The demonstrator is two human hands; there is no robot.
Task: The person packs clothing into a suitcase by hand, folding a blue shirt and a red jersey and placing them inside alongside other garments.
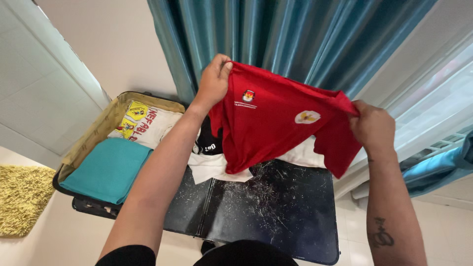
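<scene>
Head view: left hand (215, 79) and right hand (373, 127) each pinch a shoulder of a red shirt (276, 123), spread in the air above the open suitcase (98, 133). Teal folded cloth (108, 170) and white printed shirt (148, 125) already packed; red one unfolded.

Red shirt (276, 128) with 2 chest emblems, held spread and hanging above open suitcase (276, 212)

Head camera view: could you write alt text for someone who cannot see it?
Two bare hands, left hand and right hand, hold up a red shirt by its shoulders above a scratched black table. Beside it, an open suitcase holds a folded teal cloth and a white printed shirt.
</scene>
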